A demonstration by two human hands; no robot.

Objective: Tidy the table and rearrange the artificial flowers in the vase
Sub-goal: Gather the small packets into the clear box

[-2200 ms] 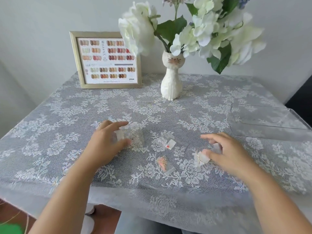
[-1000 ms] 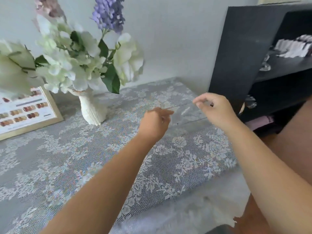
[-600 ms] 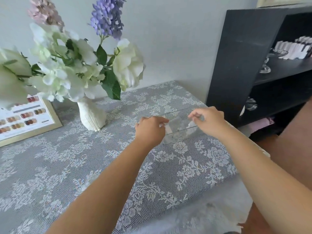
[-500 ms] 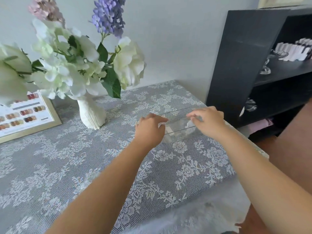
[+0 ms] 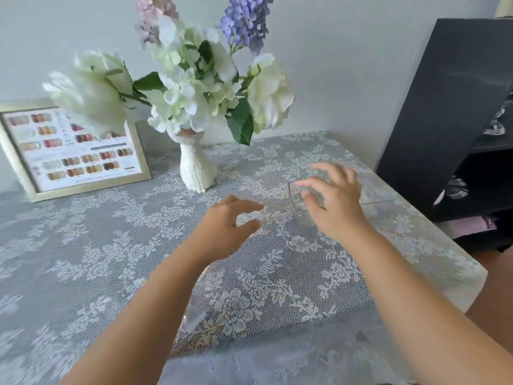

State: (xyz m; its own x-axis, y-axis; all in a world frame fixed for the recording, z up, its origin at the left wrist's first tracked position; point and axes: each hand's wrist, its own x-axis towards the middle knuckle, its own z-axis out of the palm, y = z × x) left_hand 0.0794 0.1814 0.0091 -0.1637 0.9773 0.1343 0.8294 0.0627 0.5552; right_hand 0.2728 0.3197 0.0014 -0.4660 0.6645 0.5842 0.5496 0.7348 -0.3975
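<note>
A white cat-shaped vase (image 5: pixel 195 168) stands upright at the back of the lace-covered table (image 5: pixel 83 245). It holds white, purple and pink artificial flowers (image 5: pixel 194 87). A clear plastic box (image 5: pixel 301 213) sits on the right part of the table. My right hand (image 5: pixel 337 202) hovers over its near left corner with fingers spread and nothing in them. My left hand (image 5: pixel 229 226) is just left of the box, low over the cloth, thumb and fingers curved apart and empty. What lies inside the box is blurred.
A gold-framed nail colour chart (image 5: pixel 75 148) leans against the wall at the back left. A black shelf unit (image 5: pixel 444 107) stands close to the table's right edge. Something clear and shiny (image 5: pixel 194 312) lies on the cloth beside my left forearm.
Both hands were pinched at the clear box half a second ago; now they have drawn back a little and opened. The view has swung left, bringing the vase toward the middle.
</note>
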